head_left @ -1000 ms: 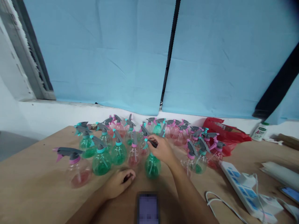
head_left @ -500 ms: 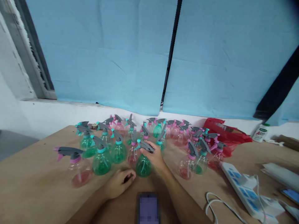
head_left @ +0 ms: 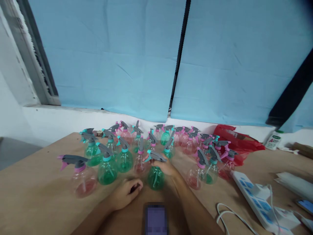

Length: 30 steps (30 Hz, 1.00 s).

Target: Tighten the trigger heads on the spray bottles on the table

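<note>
My right hand is wrapped around the neck of a green spray bottle, just under its grey and turquoise trigger head. Some of the fingers are hidden behind the bottle. On the table to the left of it rests my left hand, its fingers loosely curled in with no object visible in them. Close behind the held bottle stand a pink spray bottle and another green one. Further left are a green spray bottle and a clear one with pink liquid.
Several more pink and green spray bottles stand towards the wall. At right lie a red plastic bag, a white power strip with cables, and a phone. Another dark rectangular device is at the front edge.
The green bottle has shifted slightly right and nearer to me. My right hand has moved down from its spray head to its neck. My left hand has stayed put.
</note>
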Motion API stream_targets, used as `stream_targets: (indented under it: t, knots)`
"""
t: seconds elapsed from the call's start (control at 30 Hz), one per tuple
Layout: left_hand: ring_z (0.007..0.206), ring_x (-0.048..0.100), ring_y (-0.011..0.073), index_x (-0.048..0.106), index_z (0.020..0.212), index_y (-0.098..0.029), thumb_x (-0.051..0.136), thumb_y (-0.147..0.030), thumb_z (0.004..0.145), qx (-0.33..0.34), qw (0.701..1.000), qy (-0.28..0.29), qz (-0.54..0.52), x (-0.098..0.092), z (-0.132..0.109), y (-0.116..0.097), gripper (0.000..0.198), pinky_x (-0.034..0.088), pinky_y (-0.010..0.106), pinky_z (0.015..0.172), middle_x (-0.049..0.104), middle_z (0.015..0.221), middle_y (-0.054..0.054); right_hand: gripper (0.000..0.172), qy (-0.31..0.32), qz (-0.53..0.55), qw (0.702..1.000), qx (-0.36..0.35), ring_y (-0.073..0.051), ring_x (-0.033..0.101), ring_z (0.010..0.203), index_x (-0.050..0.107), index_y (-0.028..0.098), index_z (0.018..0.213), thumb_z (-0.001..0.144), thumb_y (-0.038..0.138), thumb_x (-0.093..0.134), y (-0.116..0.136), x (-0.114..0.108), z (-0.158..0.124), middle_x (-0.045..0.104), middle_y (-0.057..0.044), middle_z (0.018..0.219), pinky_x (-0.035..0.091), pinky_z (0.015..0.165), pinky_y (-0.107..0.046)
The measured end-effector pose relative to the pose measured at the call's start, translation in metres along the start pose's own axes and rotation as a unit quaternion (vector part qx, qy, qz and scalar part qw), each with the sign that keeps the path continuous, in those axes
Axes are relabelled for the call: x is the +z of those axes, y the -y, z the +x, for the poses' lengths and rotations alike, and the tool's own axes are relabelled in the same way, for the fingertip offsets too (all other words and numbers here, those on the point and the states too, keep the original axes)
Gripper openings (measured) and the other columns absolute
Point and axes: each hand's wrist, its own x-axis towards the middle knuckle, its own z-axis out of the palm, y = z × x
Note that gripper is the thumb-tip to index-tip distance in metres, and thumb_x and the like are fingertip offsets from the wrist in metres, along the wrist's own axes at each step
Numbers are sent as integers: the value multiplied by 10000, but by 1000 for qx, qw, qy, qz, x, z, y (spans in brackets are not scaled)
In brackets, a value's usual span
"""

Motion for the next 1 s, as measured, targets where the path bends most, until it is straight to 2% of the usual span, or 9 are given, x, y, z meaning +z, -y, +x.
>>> stream_targets:
  t: [0.1,0.23,0.47,0.63,0.77,1.0]
  knots:
    - [661,528,137,666,911,-212,466,-332,964,-3,1000,1,1,0,0,-1,239,364,226,611,607,726,-18,217,12,78,997,5,-200,670,814,735,233,816,692,220,558,1,2,0,729,-13,774,501,848,-331]
    - [669,534,135,664,913,-209,464,-337,969,5,1000,-3,-6,1,-1,0,245,371,223,619,615,736,-16,201,0,109,994,12,-182,638,728,703,218,728,638,183,527,1,5,0,712,-11,733,484,759,-291]
    - [681,544,136,665,919,-211,472,-330,969,11,1000,-6,-12,3,-1,3,233,375,223,632,626,756,-14,257,-9,91,996,5,-182,619,727,732,223,757,621,181,518,0,4,-2,718,-10,765,475,743,-289]
    - [677,549,138,673,934,-214,475,-351,971,10,1000,-3,-16,2,-1,1,243,382,224,629,637,760,-12,186,-19,88,996,27,-190,631,704,707,219,671,627,211,527,4,7,-1,706,-12,685,485,722,-288]
    - [671,555,139,683,927,-211,461,-384,982,13,1000,-4,-20,3,0,0,287,390,223,626,643,752,-6,218,-6,78,997,22,-191,636,706,732,224,721,634,251,533,10,7,0,735,-11,743,499,742,-302]
    - [672,559,142,681,916,-214,477,-373,966,8,1000,-2,-9,1,1,-3,264,390,223,622,649,750,-6,263,-11,81,996,27,-196,642,717,743,223,729,614,227,506,12,7,-2,716,-13,681,492,746,-298]
